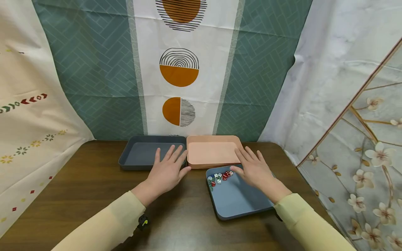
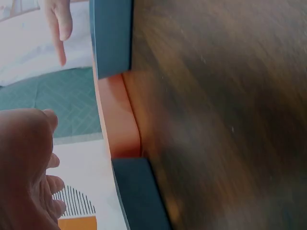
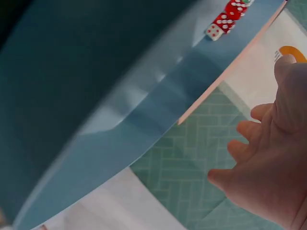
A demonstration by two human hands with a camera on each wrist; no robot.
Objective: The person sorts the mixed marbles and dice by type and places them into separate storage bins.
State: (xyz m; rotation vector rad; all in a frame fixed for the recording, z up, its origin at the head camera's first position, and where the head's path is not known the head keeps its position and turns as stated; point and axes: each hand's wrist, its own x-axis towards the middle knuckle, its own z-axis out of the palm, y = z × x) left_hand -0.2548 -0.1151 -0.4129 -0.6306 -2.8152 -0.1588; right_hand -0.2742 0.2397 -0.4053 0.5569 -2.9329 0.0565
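Several small dice (image 1: 219, 177), red, white and green, lie gathered at the far left corner of a blue tray (image 1: 235, 205). Over that tray's far right part hovers my right hand (image 1: 253, 170), fingers spread and holding nothing. My left hand (image 1: 168, 171) is held palm down with fingers spread, near the front right corner of a dark grey tray (image 1: 135, 168), also holding nothing. In the right wrist view, red dice (image 3: 225, 21) and a white die (image 3: 214, 32) sit along the tray's inner wall, apart from my right hand (image 3: 268, 148).
A pink tray (image 1: 215, 150) stands beside the dark grey one at the back of the brown wooden table (image 1: 94, 195). Patterned cloths hang behind the table (image 1: 103, 62) and on both sides. A dark wrist device (image 1: 142, 221) sits under my left sleeve.
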